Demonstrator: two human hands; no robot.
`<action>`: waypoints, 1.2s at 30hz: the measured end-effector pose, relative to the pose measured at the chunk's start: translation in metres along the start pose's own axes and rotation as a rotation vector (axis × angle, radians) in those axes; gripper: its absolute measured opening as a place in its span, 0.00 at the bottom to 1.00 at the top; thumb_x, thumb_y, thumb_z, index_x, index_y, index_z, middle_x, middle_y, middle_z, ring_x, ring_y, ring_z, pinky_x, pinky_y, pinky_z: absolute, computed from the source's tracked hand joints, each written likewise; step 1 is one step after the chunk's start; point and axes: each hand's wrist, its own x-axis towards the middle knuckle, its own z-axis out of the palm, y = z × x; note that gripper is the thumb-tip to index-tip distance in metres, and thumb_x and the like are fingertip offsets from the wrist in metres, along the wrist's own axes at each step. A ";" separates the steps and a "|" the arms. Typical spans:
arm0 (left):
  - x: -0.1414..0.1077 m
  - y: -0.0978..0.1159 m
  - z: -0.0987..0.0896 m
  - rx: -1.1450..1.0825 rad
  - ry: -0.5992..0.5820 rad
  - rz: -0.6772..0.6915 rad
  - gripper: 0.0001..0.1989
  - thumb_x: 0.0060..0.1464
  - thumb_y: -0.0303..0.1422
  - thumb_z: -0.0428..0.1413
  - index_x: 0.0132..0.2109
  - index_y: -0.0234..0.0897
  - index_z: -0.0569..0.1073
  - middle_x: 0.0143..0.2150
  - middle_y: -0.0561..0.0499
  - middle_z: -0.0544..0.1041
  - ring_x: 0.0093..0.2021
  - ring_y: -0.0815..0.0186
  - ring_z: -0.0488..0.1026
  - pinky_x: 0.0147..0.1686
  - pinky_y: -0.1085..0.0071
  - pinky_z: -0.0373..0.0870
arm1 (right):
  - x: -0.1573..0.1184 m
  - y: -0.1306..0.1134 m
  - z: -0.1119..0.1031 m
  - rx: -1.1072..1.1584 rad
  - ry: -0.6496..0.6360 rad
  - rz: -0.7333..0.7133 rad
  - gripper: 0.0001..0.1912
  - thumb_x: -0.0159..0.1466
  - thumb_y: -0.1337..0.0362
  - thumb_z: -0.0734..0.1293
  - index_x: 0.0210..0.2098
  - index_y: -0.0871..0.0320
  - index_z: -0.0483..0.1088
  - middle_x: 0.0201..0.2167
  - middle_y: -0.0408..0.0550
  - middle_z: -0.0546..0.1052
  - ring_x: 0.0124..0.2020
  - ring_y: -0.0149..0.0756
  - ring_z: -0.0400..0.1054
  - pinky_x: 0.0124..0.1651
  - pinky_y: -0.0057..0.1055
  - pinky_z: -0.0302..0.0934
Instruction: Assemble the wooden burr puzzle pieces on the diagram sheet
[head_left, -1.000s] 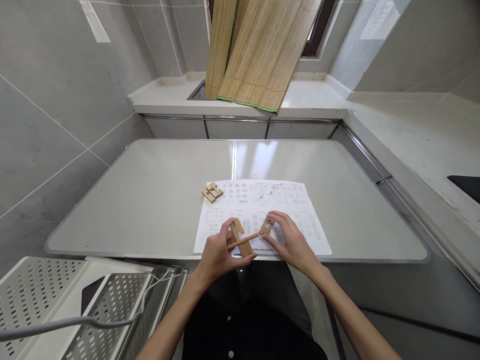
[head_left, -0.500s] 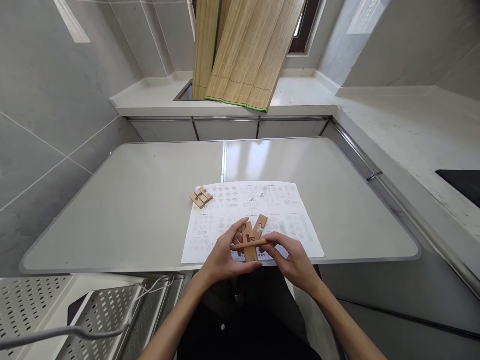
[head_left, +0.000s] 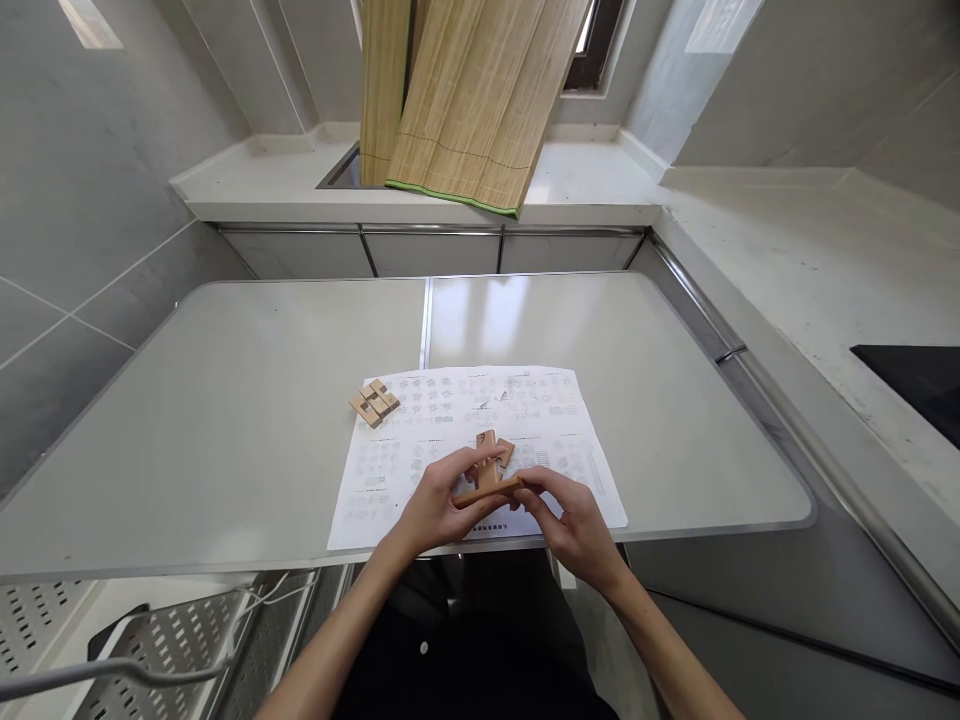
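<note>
Flat wooden pieces are held together over the near edge of a printed sheet point(head_left: 442, 405). My left hand point(head_left: 439, 500) grips an upright notched piece point(head_left: 487, 460) and the left end of a crosswise wooden piece point(head_left: 484, 491). Fingers of my right hand point(head_left: 568, 518) pinch the right end of the crosswise piece. Behind the upright piece, a third wooden piece point(head_left: 506, 452) tilts to the right; what supports it is hidden. A small cluster of interlocked wooden blocks point(head_left: 375, 402) lies on the sheet's upper left corner.
The pale table point(head_left: 247, 420) has a metal seam down its middle. Beyond it is a white ledge point(head_left: 585, 190) with a hanging bamboo mat point(head_left: 465, 110). Perforated shelving point(head_left: 172, 640) and a grey cable point(head_left: 150, 672) are at lower left. A white counter runs along the right.
The crosswise piece has tilted and sits lower against the upright one. My left fingers have shifted across the pieces. The whole view has moved slightly, shifting the table and sheet leftward.
</note>
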 end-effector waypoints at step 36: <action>0.022 -0.001 -0.015 0.670 -0.144 -0.342 0.26 0.73 0.47 0.42 0.27 0.40 0.63 0.24 0.51 0.74 0.24 0.62 0.70 0.26 0.69 0.53 | 0.007 0.028 -0.002 -0.090 0.209 0.531 0.24 0.70 0.40 0.60 0.31 0.52 0.68 0.22 0.43 0.75 0.20 0.37 0.68 0.26 0.32 0.63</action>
